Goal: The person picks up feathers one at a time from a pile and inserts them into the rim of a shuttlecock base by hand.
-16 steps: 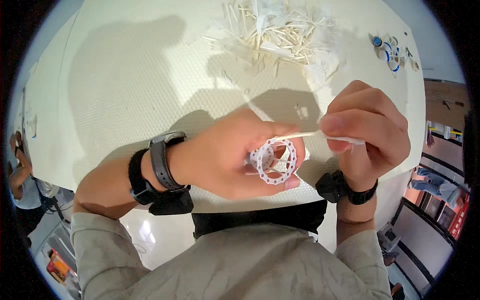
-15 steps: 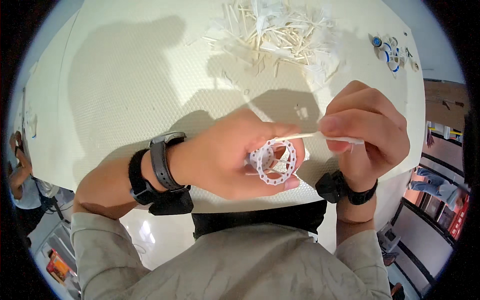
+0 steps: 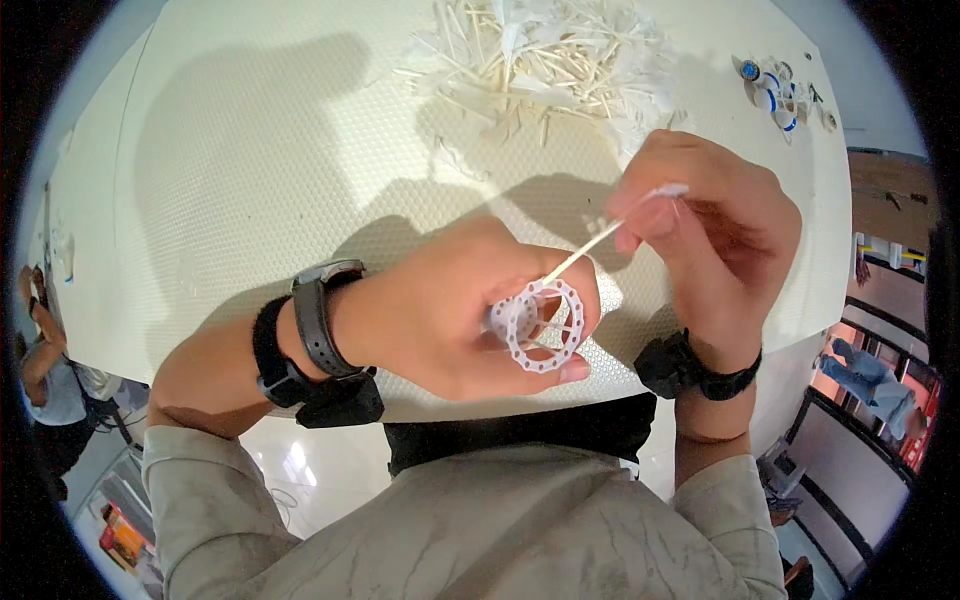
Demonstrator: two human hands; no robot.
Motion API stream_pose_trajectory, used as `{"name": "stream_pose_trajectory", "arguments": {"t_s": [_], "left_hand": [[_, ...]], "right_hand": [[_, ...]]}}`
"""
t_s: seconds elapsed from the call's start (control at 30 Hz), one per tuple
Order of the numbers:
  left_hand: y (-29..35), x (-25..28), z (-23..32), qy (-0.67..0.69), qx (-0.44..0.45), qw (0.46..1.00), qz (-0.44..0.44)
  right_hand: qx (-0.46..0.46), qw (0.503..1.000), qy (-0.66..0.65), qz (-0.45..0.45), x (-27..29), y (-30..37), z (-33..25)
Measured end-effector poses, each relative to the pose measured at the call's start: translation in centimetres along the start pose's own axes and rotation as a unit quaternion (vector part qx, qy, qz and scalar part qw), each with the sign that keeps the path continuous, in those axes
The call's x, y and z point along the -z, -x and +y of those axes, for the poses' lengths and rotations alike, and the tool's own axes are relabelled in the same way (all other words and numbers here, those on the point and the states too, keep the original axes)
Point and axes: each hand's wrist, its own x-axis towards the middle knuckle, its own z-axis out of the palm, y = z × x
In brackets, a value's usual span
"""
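My left hand (image 3: 455, 310) is closed around a white openwork cylinder (image 3: 528, 360). Its ring end, pierced with many small holes, faces up, and thin rods show inside. Fingers hide much of its side. Up and to the right, my right hand (image 3: 720, 225) pinches a thin pale stick (image 3: 588, 247) with a white, film-like piece at its upper end. Slanting down and left, the stick's lower end meets the top edge of the ring; whether it sits in a hole I cannot tell.
A loose heap of pale sticks and white film pieces (image 3: 560, 70) lies at the far middle of the white textured table (image 3: 250, 170). Small blue and white round parts (image 3: 785, 100) are at the far right. Another person (image 3: 50, 370) is at the left rim.
My right hand has moved up and slightly left. The stick has swung from nearly level to a steep slant. My left hand and the cylinder stay almost in place.
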Motion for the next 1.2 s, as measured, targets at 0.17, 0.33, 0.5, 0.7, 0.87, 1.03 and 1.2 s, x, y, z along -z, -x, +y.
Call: {"name": "stream_pose_trajectory", "arguments": {"t_s": [0.17,0.33,0.5,0.7,0.87,1.03,1.2], "left_hand": [[0.08,0.14,0.12,-0.015,0.009,1.0,-0.015],[0.23,0.21,0.19,-0.029,0.018,0.999,-0.024],[0.26,0.26,-0.13,-0.033,0.007,0.999,-0.025],[0.31,0.09,-0.26,-0.025,0.015,0.999,-0.016],[0.37,0.12,-0.22,-0.024,0.01,1.0,-0.016],[0.36,0.35,0.27,-0.037,0.042,0.998,-0.034],[0.2,0.19,0.24,0.019,0.026,0.999,-0.007]], "right_hand": [[-0.104,0.992,-0.063,0.018,-0.44,0.2,-0.31],[-0.129,0.988,-0.078,0.016,-0.66,0.16,-0.16],[-0.184,0.979,-0.09,0.012,-0.62,0.2,0.03],[-0.225,0.97,-0.092,0.014,-0.73,-0.05,-0.13],[-0.301,0.948,-0.101,-0.018,-0.58,-0.25,-0.02],[-0.224,0.97,-0.1,0.006,-0.97,0.09,-0.42],[-0.071,0.997,-0.025,-0.011,-0.41,-0.16,-0.15]]}}
